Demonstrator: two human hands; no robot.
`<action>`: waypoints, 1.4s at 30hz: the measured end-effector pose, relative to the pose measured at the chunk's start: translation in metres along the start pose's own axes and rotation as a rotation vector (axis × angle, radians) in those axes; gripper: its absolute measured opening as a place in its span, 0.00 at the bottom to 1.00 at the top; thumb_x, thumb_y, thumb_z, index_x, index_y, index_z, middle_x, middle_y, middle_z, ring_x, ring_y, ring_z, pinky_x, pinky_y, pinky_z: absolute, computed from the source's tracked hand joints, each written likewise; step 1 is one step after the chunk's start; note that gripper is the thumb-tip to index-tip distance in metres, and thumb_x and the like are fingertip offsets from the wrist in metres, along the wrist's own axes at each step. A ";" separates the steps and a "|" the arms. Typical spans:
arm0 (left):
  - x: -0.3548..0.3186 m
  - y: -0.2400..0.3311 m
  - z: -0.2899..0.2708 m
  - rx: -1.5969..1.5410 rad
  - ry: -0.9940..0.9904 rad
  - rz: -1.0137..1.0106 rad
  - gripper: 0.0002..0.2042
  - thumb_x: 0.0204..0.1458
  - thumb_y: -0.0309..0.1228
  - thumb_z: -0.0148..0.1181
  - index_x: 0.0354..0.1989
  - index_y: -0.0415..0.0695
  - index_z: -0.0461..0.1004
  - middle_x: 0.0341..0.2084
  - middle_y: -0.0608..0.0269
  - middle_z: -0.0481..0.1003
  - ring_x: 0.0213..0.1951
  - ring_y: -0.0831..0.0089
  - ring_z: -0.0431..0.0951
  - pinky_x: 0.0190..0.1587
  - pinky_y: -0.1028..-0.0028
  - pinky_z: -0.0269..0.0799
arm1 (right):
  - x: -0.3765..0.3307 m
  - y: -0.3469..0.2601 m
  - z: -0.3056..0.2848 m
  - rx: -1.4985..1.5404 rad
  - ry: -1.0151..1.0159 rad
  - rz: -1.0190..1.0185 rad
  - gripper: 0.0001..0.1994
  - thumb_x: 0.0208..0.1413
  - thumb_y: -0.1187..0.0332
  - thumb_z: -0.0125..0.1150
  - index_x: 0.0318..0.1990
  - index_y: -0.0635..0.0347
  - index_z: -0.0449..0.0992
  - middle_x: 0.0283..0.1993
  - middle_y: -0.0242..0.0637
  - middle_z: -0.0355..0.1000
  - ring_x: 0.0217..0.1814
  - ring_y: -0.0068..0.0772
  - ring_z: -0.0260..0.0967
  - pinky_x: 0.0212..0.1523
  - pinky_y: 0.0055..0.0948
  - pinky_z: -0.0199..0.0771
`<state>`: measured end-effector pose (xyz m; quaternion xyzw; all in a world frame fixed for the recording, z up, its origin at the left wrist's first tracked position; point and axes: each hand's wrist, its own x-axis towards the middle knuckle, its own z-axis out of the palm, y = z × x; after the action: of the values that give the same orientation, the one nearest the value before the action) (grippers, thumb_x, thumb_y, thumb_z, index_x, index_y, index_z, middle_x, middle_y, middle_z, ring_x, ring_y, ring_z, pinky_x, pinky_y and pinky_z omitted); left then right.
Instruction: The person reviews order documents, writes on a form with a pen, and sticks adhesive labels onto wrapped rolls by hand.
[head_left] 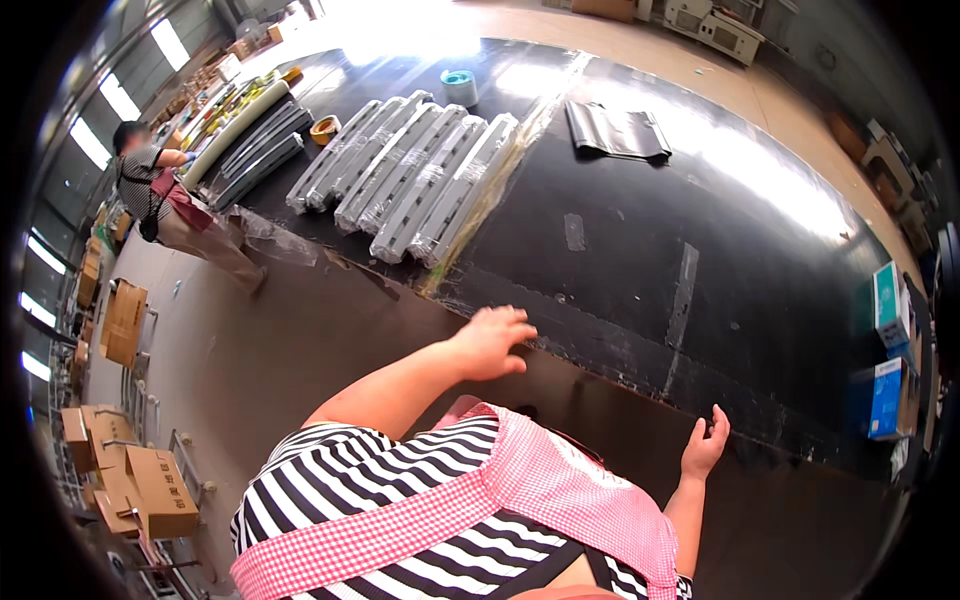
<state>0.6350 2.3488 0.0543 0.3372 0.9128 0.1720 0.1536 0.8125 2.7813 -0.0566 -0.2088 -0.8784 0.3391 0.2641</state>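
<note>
Hands empty at the edge of a long black worktable

Worktable (640, 250) fills most of the view, one long black surface running from near the person away to the upper left. On it lie five long grey bundles (405, 170) wrapped in clear film, side by side and touching, well away from both hands. A strip of loose clear film (490, 190) runs along their right side down to the table's near edge. Beyond them sit one dark folded sheet (617, 132), one teal tape roll (460, 86) and one brown tape roll (325, 129). Two blue boxes (888, 350) stand at the far right of the table.

One co-worker (165, 200) bends over the table's left side. Several brown cartons (135, 480) are stacked on the floor at lower left.

The left hand (490, 342) reaches over the table's near edge, fingers spread, gripping nothing. The right hand (706, 446) is open too, lifted just short of the edge, holding nothing.
</note>
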 end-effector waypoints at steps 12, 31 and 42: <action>0.126 -0.094 -0.080 0.367 -0.012 -1.055 0.31 0.51 0.51 0.60 0.62 0.55 0.64 0.69 0.49 0.45 0.68 0.42 0.46 0.61 0.45 0.56 | 0.012 -0.024 0.004 -0.293 -0.340 -0.034 0.29 0.49 0.66 0.65 0.60 0.54 0.65 0.71 0.40 0.52 0.73 0.47 0.45 0.70 0.43 0.46; 0.281 0.378 0.098 0.173 -0.307 0.008 0.28 0.45 0.41 0.67 0.56 0.47 0.70 0.62 0.49 0.61 0.63 0.53 0.62 0.62 0.62 0.61 | -0.014 0.158 -0.264 0.150 -0.225 0.180 0.17 0.54 0.68 0.60 0.51 0.59 0.74 0.52 0.41 0.71 0.55 0.40 0.69 0.57 0.33 0.68; 0.381 0.620 0.223 0.259 -0.041 0.765 0.12 0.40 0.33 0.63 0.35 0.44 0.76 0.32 0.51 0.75 0.36 0.54 0.76 0.37 0.58 0.72 | -0.077 0.294 -0.377 0.236 0.113 0.534 0.18 0.54 0.69 0.60 0.52 0.60 0.73 0.50 0.42 0.73 0.51 0.36 0.72 0.53 0.31 0.71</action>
<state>0.7955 3.0925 0.0512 0.6726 0.7322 0.0938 0.0528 1.1553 3.1234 -0.0511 -0.4189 -0.7308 0.4844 0.2365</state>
